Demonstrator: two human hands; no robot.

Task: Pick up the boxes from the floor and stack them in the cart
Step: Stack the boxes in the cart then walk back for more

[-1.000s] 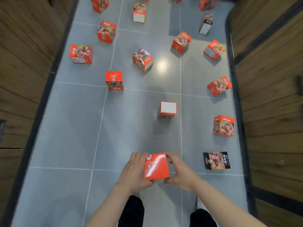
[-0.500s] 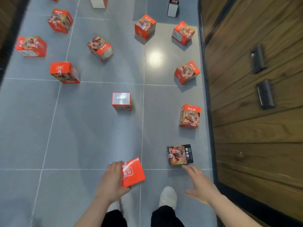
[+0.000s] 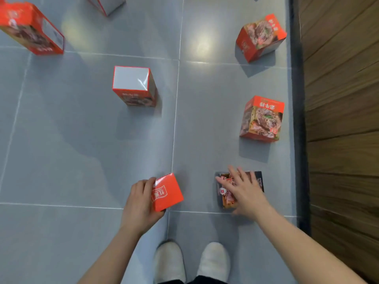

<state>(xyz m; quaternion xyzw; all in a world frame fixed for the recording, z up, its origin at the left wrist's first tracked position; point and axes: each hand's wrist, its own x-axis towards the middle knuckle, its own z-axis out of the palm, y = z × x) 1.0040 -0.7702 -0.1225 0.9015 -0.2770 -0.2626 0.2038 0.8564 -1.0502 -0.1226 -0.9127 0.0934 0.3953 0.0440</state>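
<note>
My left hand grips a small red box by its left side, held above the grey tiled floor. My right hand is spread with straight fingers over a black box lying flat on the floor near the wall; whether the fingers touch it I cannot tell. Other red boxes stand on the floor: one with a white top ahead, one with a food picture beyond the black box, and another farther off. No cart is in view.
A dark wooden wall with a black base strip runs along the right. A red box lies at the top left and part of another at the top edge. My two white slippers stand below.
The view has dropped closer to the floor. My right hand, which let go of the red box a second ago, has moved forward over the black box. My left hand keeps the red box.
</note>
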